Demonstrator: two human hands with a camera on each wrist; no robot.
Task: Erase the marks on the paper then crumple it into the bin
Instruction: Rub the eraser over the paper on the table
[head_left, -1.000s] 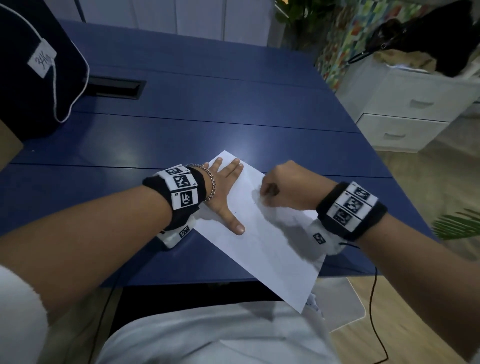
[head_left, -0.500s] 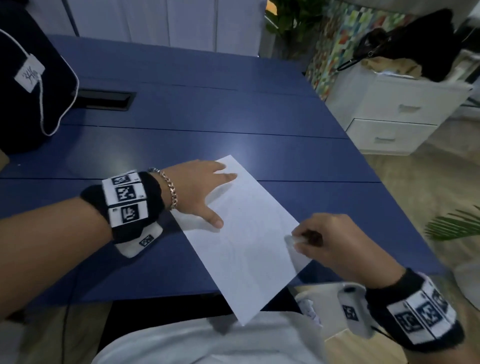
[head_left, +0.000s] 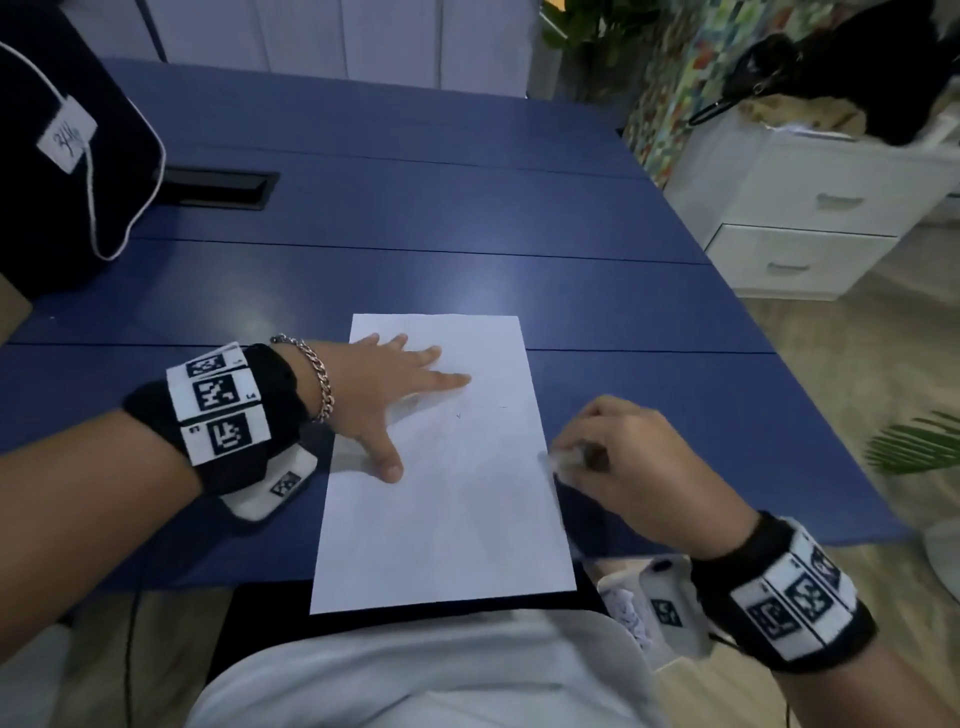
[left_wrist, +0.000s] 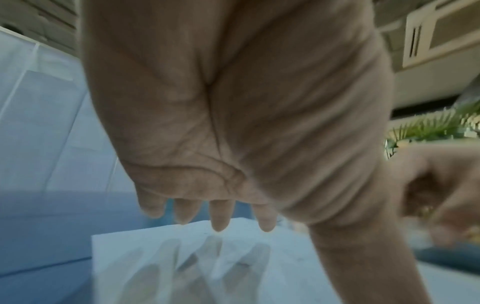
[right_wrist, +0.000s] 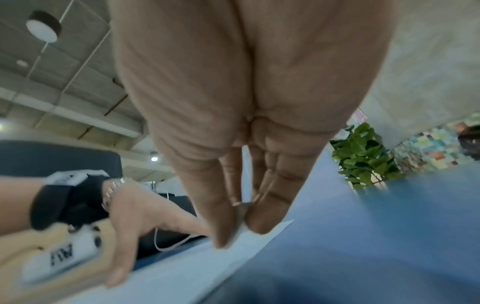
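My left hand (head_left: 384, 395) lies flat, fingers released, pinning the thin white paper sheet (head_left: 447, 514) on the blue worktop (head_left: 519, 218). At three o'clock my right hand (head_left: 623, 467) pinches a small white eraser (head_left: 558, 460). The sheet looks light, limp and slippery; I'd gather it from an edge.

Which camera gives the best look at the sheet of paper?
The head view: the whole paper lies flat on the blue table, the left hand pressing it. The left wrist view shows only its far end under the fingertips; the right wrist view shows just a blurred edge strip.
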